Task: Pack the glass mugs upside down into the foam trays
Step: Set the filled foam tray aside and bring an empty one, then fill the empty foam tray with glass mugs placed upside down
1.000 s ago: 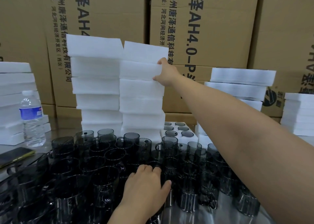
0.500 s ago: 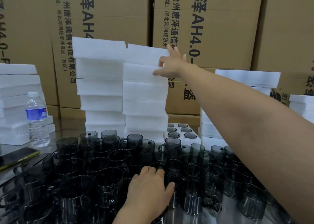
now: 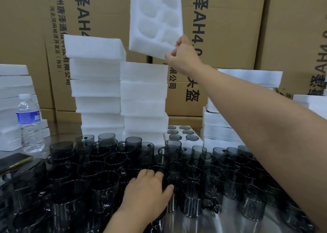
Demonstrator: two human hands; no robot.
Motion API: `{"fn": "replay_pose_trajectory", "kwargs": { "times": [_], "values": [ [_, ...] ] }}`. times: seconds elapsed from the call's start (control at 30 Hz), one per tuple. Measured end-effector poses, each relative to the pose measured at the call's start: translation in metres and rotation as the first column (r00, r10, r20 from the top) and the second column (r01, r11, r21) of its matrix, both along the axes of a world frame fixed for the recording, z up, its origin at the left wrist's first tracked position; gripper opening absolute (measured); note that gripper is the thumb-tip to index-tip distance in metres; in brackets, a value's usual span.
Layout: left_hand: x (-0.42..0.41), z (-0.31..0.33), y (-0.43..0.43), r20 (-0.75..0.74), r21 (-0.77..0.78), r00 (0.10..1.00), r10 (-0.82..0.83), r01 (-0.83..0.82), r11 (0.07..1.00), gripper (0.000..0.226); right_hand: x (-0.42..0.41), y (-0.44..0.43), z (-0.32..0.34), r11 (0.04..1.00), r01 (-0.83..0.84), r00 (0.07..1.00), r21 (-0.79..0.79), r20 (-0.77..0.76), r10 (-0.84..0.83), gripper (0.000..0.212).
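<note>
Where table starts at left, water bottle stands before low foam pile; phone flat nearby. Glass mugs crowd table front, upright, tightly packed. Left hand rests palm-down on mug tops, fingers bent; cannot tell if gripping one. Two tall foam stacks block cartons behind. Right hand pinches lower corner of foam tray, held tilted in air above shorter stack, pockets facing me. Filled tray just right of stacks, behind the mugs.

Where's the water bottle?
In the head view, the water bottle stands at the far left, in front of a stack of foam trays, just behind the phone.
</note>
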State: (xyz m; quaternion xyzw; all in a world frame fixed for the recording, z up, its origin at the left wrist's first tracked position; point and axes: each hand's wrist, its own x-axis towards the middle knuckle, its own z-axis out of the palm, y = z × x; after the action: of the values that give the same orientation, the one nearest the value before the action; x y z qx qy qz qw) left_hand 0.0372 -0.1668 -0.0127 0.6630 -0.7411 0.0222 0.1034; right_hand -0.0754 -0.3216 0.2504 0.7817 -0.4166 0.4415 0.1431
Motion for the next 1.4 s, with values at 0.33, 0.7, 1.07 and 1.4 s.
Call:
{"fn": "replay_pose_trajectory", "kwargs": {
  "times": [0.33, 0.7, 1.07, 1.4],
  "values": [
    [-0.001, 0.007, -0.001, 0.003, 0.059, 0.999, 0.043, -0.043, 0.997, 0.060, -0.112, 0.113, -0.104, 0.998, 0.050, 0.998, 0.024, 0.047, -0.051, 0.025],
    [-0.002, 0.009, 0.001, -0.005, 0.013, 0.998, 0.063, -0.063, 0.998, 0.057, -0.138, 0.291, -0.191, 0.975, 0.104, 0.753, -0.198, -0.625, -0.208, 0.060],
    [0.000, 0.011, 0.004, 0.010, 0.014, 1.000, 0.028, -0.028, 1.000, 0.050, -0.100, 0.315, -0.269, 0.989, -0.077, 0.723, -0.123, -0.690, -0.029, 0.036],
    [-0.004, 0.012, 0.005, 0.068, -0.087, 0.996, 0.059, -0.053, 0.995, 0.050, -0.074, 0.318, -0.263, 0.984, 0.041, 0.832, -0.176, -0.540, -0.131, 0.057]
  ]
}}
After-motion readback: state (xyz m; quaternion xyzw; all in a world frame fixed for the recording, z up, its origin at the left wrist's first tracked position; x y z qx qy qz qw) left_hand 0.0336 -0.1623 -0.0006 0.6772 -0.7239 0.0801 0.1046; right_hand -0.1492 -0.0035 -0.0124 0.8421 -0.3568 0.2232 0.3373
